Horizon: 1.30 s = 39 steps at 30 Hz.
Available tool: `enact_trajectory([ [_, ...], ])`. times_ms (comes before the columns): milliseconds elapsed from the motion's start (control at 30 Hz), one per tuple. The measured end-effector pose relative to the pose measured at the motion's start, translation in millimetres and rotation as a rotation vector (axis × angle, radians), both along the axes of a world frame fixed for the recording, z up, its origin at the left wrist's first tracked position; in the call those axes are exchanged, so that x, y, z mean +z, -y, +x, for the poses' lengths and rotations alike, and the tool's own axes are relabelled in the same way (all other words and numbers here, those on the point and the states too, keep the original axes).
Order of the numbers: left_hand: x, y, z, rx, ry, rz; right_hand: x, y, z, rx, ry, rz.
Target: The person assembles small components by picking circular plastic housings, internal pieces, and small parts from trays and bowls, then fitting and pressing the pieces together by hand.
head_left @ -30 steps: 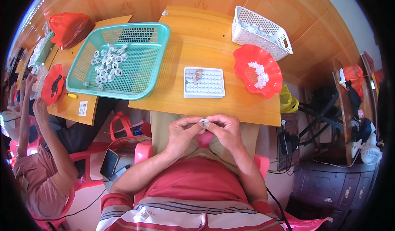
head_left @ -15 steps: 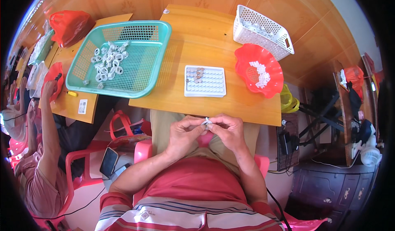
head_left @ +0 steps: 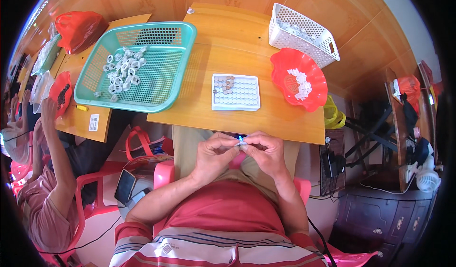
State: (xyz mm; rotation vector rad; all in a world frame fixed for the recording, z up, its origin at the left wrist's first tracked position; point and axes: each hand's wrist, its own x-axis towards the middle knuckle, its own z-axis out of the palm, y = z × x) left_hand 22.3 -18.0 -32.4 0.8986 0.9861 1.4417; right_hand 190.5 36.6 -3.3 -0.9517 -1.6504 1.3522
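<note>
Just past the table's near edge, above my lap, both hands meet at one small whitish piece (head_left: pixel 241 142) with a blue glow on its top. My left hand (head_left: pixel 214 154) pinches it from the left between thumb and fingertips. My right hand (head_left: pixel 267 152) pinches it from the right. The fingertips cover most of the piece, so its full shape is hidden. Beyond the hands lies a white tray (head_left: pixel 236 108) with rows of round pockets. Grey-brown discs (head_left: pixel 229 82) sit in its left part.
A green mesh basket (head_left: pixel 189 41) at left holds several white ring-shaped pieces (head_left: pixel 124 70). At right stand a red scalloped dish (head_left: pixel 283 65) with small white pieces (head_left: pixel 301 84) and a white perforated basket (head_left: pixel 295 44). A co-worker (head_left: pixel 50 191) sits at far left by another red dish (head_left: pixel 62 84).
A blue light now shows on the piece between my fingers; before, it looked plain white. My hands have barely moved. The co-worker's hand has drawn back from the far-left red dish.
</note>
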Motion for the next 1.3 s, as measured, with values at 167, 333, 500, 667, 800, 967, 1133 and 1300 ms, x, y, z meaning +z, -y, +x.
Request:
enact_trajectory([
  [167,2,1,1,0.035,-0.008,0.03,2,2,0,0.028,0.002,0.013],
  [333,2,3,2,0.084,-0.048,0.047,6,6,-7,0.006,-0.015,0.062],
  [500,3,3,1,0.102,-0.074,0.064,6,7,-9,-0.015,-0.015,0.099],
  [667,2,1,0,0.063,0.011,0.023,6,4,-7,0.019,-0.025,0.068],
  [800,7,-1,-3,0.037,0.07,-0.012,9,0,-5,0.033,0.01,0.054],
  [967,6,-2,-4,0.073,0.158,-0.116,21,-27,-2,-0.034,0.143,0.104],
  [1133,12,-3,-9,0.064,0.21,-0.27,37,-67,-9,-0.171,0.361,0.35],
  [1300,11,-4,-11,0.065,0.261,-0.309,51,-123,31,-0.349,0.705,0.487],
])
